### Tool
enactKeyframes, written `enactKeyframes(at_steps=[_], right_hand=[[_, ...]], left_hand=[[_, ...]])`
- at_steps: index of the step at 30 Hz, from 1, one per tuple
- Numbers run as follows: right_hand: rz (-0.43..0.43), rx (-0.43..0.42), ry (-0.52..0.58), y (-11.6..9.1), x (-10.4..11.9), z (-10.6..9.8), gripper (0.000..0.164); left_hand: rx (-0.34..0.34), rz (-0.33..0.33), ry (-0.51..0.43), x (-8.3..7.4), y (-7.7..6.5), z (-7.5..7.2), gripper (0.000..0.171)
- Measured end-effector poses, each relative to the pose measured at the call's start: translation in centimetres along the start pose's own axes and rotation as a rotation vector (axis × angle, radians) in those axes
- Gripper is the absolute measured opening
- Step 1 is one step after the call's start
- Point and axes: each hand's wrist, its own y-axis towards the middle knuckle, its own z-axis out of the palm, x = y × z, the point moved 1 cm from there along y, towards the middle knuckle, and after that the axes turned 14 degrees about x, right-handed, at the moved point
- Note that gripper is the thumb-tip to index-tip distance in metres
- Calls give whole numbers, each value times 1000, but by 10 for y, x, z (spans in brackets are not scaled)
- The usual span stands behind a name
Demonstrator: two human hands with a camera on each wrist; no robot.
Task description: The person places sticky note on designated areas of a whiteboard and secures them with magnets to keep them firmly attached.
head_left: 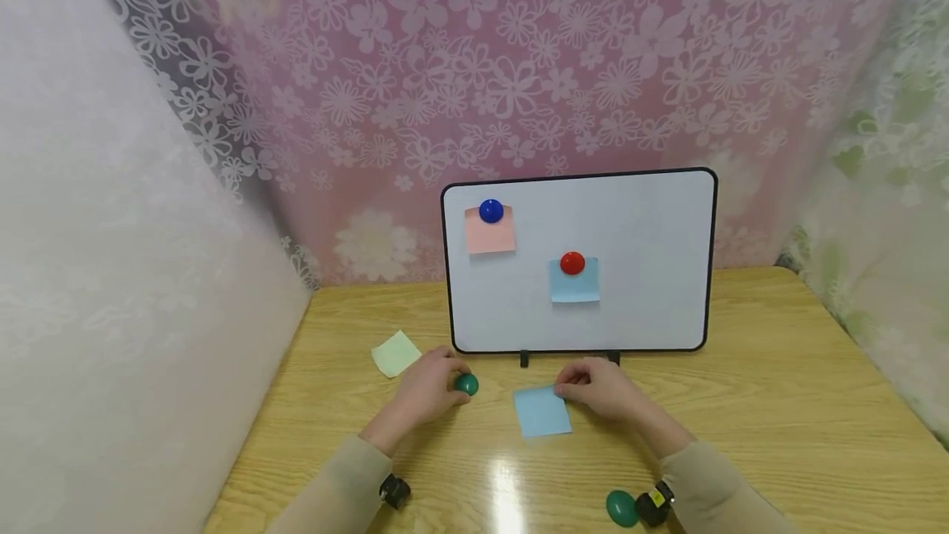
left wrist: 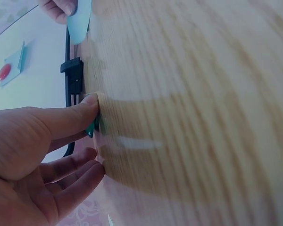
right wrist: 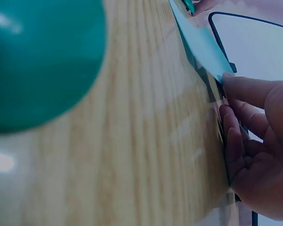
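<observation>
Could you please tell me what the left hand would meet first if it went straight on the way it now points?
Beyond the green magnet that it holds, the left hand would probably meet the lower left part of the whiteboard first, though depth is hard to judge.

Wooden table (head_left: 801,419), yellowish note (head_left: 395,353), green magnets (head_left: 621,508)

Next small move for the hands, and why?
Probably raise the loose blue note to the whiteboard: the right hand pinches its corner, the left hand holds a green magnet, and the pink note hangs there under a blue magnet.
</observation>
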Motion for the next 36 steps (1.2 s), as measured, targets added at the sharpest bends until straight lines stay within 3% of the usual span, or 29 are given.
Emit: enactKeyframes(at_steps=[15, 27, 36], right_hand=[[74, -74, 158, -6, -10, -4, 11], [4, -94, 288, -7, -13, -6, 24], [44, -108, 357, -9, -13, -3, 31]], left_hand=[[-3, 0, -3, 2, -2, 3, 32], [-2, -7, -36, 0, -3, 4, 34], [-18, -16, -57, 1, -4, 6, 33]])
